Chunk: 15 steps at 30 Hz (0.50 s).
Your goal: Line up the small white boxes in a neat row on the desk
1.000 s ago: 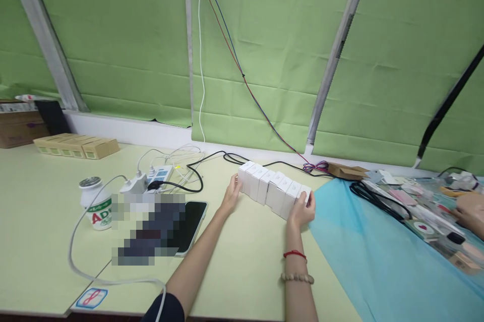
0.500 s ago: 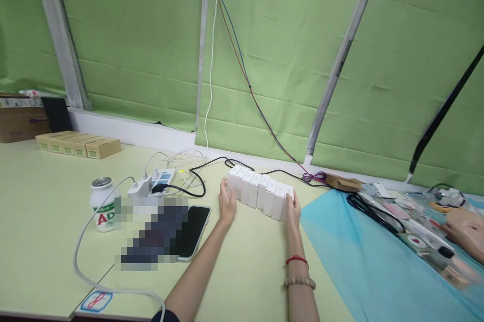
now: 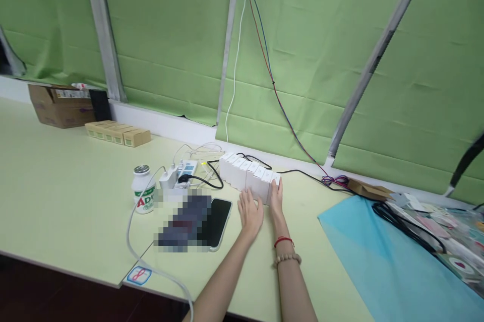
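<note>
Several small white boxes (image 3: pixel 247 176) stand upright in a slightly uneven row on the table. Flat and stretched out, the fingers of my left hand (image 3: pixel 250 213) touch the front of the row near its right part, with the thumb apart. My right hand (image 3: pixel 277 198) is at the right end, its thumb on the front of the last white box (image 3: pixel 266 177) and its fingers round the side. A red cord and a beaded bracelet circle the right wrist.
Left of the row are a phone (image 3: pixel 219 223), a power strip (image 3: pixel 188 168) with cables and a white bottle (image 3: pixel 142 188). Several tan boxes (image 3: pixel 136 137) and a carton (image 3: pixel 62 110) stand further left. A blue sheet (image 3: pixel 363 246) and clutter lie on the right.
My left hand has left the row's left end and moved right, to its front. The boxes sit closer to the power strip, and the view has swung left.
</note>
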Tool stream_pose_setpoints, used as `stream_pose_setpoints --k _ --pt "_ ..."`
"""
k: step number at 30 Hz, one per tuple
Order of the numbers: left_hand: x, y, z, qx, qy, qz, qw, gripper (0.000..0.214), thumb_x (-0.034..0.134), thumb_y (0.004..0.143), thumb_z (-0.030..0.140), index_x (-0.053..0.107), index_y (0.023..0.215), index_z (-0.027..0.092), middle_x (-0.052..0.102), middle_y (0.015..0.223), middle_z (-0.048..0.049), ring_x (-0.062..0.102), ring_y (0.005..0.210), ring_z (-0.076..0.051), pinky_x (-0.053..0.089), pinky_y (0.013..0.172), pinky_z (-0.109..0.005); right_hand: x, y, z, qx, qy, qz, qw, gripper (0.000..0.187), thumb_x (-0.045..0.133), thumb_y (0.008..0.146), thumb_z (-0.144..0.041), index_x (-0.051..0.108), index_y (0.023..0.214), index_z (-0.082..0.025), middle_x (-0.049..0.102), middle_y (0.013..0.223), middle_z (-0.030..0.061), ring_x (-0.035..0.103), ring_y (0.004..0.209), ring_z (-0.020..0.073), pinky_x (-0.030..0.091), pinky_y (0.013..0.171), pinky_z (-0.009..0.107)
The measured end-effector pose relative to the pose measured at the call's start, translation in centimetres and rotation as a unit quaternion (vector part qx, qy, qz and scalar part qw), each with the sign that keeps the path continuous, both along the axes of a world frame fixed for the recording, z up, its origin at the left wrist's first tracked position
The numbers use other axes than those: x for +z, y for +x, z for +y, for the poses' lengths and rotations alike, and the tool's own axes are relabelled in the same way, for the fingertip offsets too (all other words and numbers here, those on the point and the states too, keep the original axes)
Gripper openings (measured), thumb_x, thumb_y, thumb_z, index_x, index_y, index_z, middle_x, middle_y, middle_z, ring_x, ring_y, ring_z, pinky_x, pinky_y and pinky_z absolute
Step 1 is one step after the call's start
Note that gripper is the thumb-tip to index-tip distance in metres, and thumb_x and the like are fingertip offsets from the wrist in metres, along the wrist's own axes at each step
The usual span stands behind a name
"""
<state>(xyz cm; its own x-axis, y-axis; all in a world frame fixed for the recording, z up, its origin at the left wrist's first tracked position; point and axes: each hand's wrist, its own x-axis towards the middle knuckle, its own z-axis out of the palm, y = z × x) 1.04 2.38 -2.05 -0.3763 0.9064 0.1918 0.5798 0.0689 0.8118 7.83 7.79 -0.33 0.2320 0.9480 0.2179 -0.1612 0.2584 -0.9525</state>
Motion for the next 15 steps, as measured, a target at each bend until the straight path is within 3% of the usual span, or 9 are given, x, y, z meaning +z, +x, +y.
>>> stream_pose_setpoints --k 6,15 --pt "0.4 0.0 0.5 -0.012 -0.047 0.076 0.996 0.065 0.021 0.087 0.039 0.010 0.144 0.008 0.007 0.150 -0.0072 0.003 0.139 -0.021 0.005 0.114 -0.040 -0.6 -0.3 1.2 -0.030 -0.003 -0.003 1.000 0.083 0.043 0.076 -0.061 0.026 0.141 -0.013 0.025 0.146 0.0111 0.028 0.132 0.0212 0.026 0.107 0.034" --pt "-0.1 -0.2 1.1 -0.010 -0.047 0.136 0.990 0.070 0.026 0.087 0.049 0.012 0.144 0.010 0.012 0.148 -0.0162 0.013 0.137 -0.027 0.014 0.111 -0.045 -1.4 0.2 1.6 -0.052 0.011 -0.036 0.998 0.076 0.036 0.080 -0.063 0.031 0.139 -0.015 0.039 0.139 0.0113 0.038 0.127 0.0208 0.034 0.101 0.033"
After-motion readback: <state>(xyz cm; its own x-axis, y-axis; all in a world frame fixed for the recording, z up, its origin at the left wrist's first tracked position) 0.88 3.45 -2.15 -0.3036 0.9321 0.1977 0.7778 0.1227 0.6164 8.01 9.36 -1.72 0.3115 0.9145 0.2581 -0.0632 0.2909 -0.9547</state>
